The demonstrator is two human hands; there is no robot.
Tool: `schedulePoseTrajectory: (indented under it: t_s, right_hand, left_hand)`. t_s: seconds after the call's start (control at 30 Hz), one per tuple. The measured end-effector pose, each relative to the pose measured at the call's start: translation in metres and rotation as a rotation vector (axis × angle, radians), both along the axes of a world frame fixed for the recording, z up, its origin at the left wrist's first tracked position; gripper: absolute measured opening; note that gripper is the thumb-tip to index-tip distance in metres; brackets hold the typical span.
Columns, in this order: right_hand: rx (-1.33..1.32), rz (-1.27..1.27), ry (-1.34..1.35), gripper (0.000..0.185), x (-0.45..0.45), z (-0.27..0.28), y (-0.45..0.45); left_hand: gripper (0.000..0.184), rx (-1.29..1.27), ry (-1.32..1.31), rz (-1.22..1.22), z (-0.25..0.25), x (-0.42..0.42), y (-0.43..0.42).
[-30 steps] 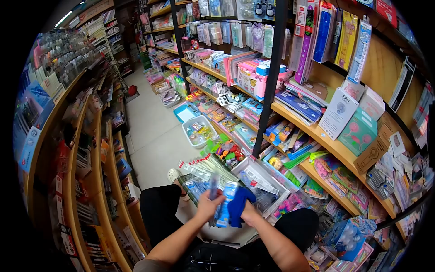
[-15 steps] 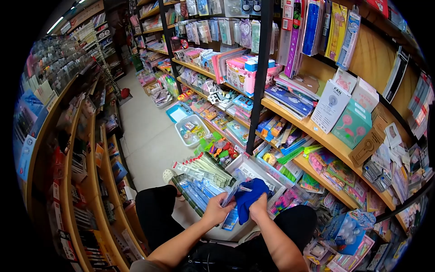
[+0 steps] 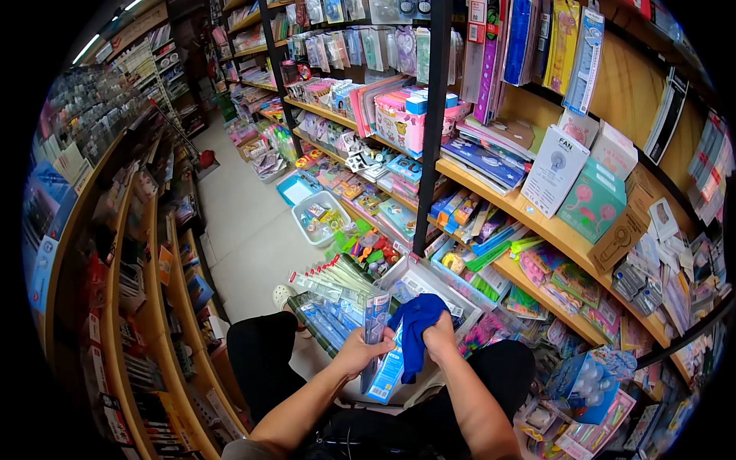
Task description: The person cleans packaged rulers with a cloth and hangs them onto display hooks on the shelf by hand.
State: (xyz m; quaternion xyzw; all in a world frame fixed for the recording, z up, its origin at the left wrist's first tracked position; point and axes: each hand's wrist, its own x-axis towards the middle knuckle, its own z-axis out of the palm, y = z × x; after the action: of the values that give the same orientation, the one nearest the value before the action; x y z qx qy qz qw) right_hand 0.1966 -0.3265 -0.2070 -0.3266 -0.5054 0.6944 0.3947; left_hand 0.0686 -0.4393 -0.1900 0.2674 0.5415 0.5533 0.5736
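Note:
My left hand [image 3: 362,353] is closed around some slim clear-and-blue packets [image 3: 376,318], held upright with the thumb across them. A light blue package [image 3: 387,376] with a white label slants down just right of my left fingers. My right hand [image 3: 440,337] is closed on a dark blue cloth [image 3: 418,322], which drapes over the upper part of that package. Beyond my hands, blue packets [image 3: 330,318] and pale green packets with red tops [image 3: 337,276] lie in a dark green container.
A grey bin [image 3: 406,268] stands behind the cloth. Further off is a white tub [image 3: 303,226] of small items on the floor. Stocked shelves [image 3: 537,218] rise on the right and wooden racks [image 3: 165,330] on the left.
The blue cloth has moved from beside the light blue package to over its upper part. The slim packets now stand upright in my left hand. The view has shifted slightly right.

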Motion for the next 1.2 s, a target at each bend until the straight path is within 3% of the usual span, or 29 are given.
schedulePoseTrajectory:
  t_s: [0.17, 0.27, 0.43, 0.5, 0.57, 0.7, 0.73, 0.97, 1.03, 1.1, 1.2]
  right_hand:
    - [0.077, 0.062, -0.07, 0.021, -0.001, 0.011, -0.001]
    - [0.317, -0.04, -0.159, 0.018, 0.002, 0.006, 0.007]
    - [0.101, -0.327, -0.033, 0.015, 0.003, 0.002, 0.015]
    - [-0.176, -0.522, 0.059, 0.014, 0.011, 0.017, 0.024]
    - [-0.154, -0.547, 0.36, 0.014, 0.025, 0.001, 0.05]
    - [-0.242, -0.389, 0.375, 0.004, 0.026, 0.012, 0.042]
    - [-0.245, -0.236, 0.408, 0.013, 0.027, 0.018, 0.036]
    - [-0.41, 0.089, 0.269, 0.025, 0.016, 0.012, 0.016]
    - [-0.491, 0.116, 0.183, 0.021, 0.011, -0.011, 0.008]
    - [-0.261, 0.007, 0.179, 0.022, 0.002, -0.014, -0.004]
    - [-0.187, -0.135, 0.113, 0.016, -0.002, -0.011, 0.001]
  left_hand:
    - [0.019, -0.011, -0.013, -0.011, -0.008, 0.001, -0.003]
    - [0.016, 0.018, 0.028, -0.019, -0.004, 0.003, -0.001]
    - [0.017, 0.065, 0.102, -0.03, 0.002, 0.002, 0.005]
    - [0.017, 0.05, 0.112, -0.002, 0.003, 0.001, 0.002]
    - [0.018, 0.039, 0.108, 0.024, 0.002, -0.002, -0.004]
    - [0.018, 0.072, 0.099, 0.065, 0.004, -0.006, -0.005]
    - [0.018, 0.084, 0.105, 0.075, 0.005, -0.005, -0.005]
    - [0.019, 0.108, 0.164, 0.08, 0.009, -0.003, 0.0]
    - [0.018, 0.086, 0.199, 0.068, 0.012, -0.001, 0.002]
    - [0.017, 0.101, 0.249, 0.073, 0.011, 0.0, 0.003]
    - [0.017, 0.091, 0.268, 0.078, 0.009, 0.002, 0.001]
